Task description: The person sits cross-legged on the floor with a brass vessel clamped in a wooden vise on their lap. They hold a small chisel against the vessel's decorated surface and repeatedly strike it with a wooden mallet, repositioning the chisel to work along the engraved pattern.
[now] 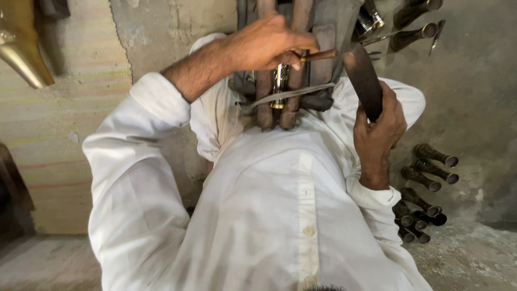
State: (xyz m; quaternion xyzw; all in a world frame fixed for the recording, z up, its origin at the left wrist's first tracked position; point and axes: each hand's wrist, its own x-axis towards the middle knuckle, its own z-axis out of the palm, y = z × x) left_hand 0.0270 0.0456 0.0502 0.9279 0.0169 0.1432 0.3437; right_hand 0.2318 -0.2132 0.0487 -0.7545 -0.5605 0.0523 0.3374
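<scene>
Here, a person in a white shirt (pixel 269 205) sits on the floor (pixel 474 97). The right hand (pixel 377 132) is closed around a flat dark file (pixel 363 75). The left hand (pixel 272 43) pinches a thin stick tool (pixel 318 55) over a shiny metal piece (pixel 279 81), which sits between wooden bars (pixel 264 102) at 12 o'clock. Slow, steady strokes look best. Dark metal tubes (pixel 425 186) lie at 4 o'clock, well apart. A brass horn (pixel 21 54) hangs at 10 o'clock.
</scene>
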